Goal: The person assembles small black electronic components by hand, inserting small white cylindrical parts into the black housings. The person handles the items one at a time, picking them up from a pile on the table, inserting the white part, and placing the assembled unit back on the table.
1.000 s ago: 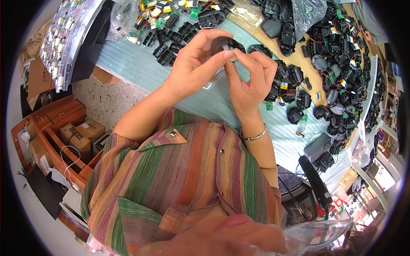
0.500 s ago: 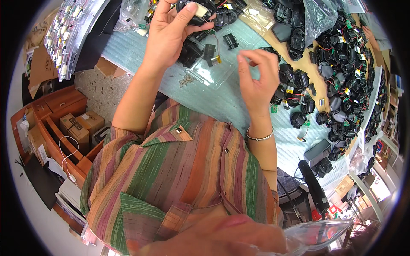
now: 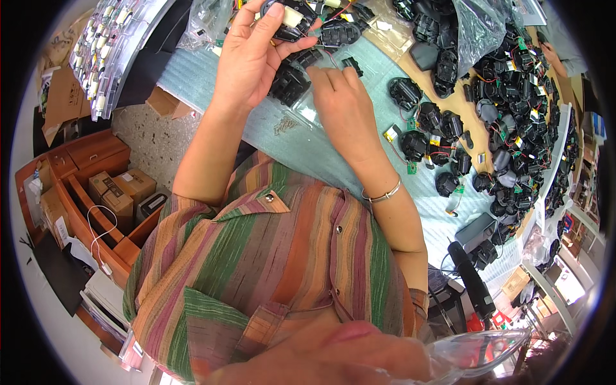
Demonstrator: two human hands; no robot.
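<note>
My left hand [image 3: 247, 61] holds up a black plastic housing [image 3: 299, 24] with a cream cylindrical part [image 3: 292, 16] set in it, the thumb pressed on top. My right hand [image 3: 343, 106] is over the clear plastic tray [image 3: 307, 114], back upward and fingers curled down. Its fingertips and whatever they grip are hidden from view. Just beyond its knuckles lies a small black part [image 3: 351, 66]. Between the two hands rests a larger black housing [image 3: 289, 83]. Another black housing [image 3: 339, 32] sits beyond the right hand.
Several black housings with wires, green boards and silver batteries [image 3: 414, 144] lie to the right, with a larger heap [image 3: 507, 128] behind. Small metal screws [image 3: 284, 125] lie on the foam-covered table [image 3: 269, 138]. Stacked clear trays [image 3: 102, 58] stand at far left. A black tool [image 3: 471, 276] is at lower right.
My right hand has moved left, from above the foam to over the clear tray, and now covers the small dark part and battery there. My left hand still holds the black housing.
</note>
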